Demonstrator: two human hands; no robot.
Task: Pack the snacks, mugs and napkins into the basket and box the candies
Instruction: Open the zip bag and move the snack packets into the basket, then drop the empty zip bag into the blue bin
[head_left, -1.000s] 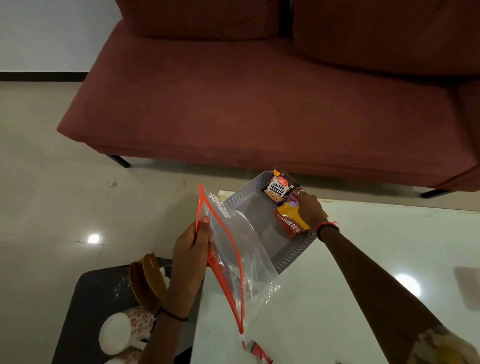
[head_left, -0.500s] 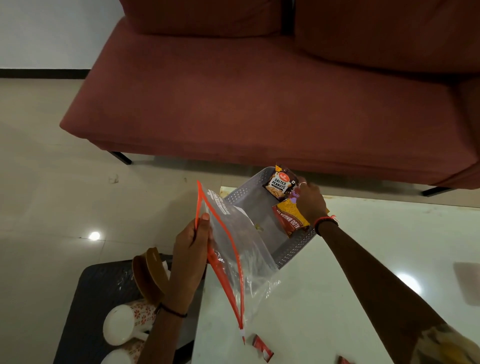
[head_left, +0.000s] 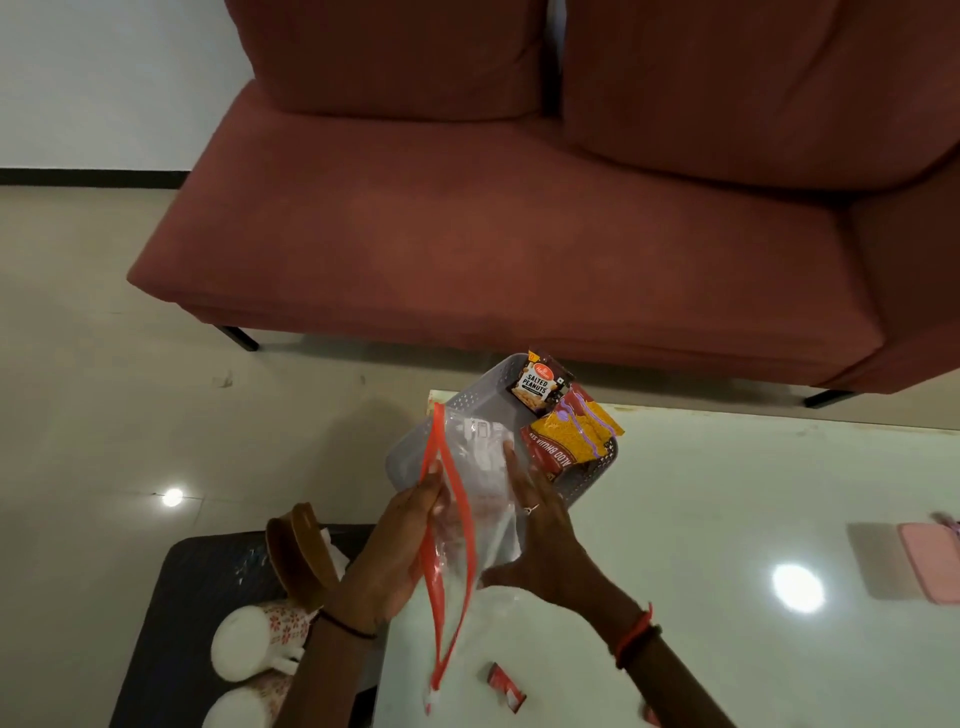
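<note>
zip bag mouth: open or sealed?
Open. The zip bag's two orange strips are spread apart; left hand holds one edge, right hand is at the other side.

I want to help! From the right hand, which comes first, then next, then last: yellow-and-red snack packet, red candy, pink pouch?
1. Yellow-and-red snack packet, in the grey basket, just beyond the right hand.
2. Small red candy, on the white table, nearer you.
3. Pink pouch, far right edge.
</note>
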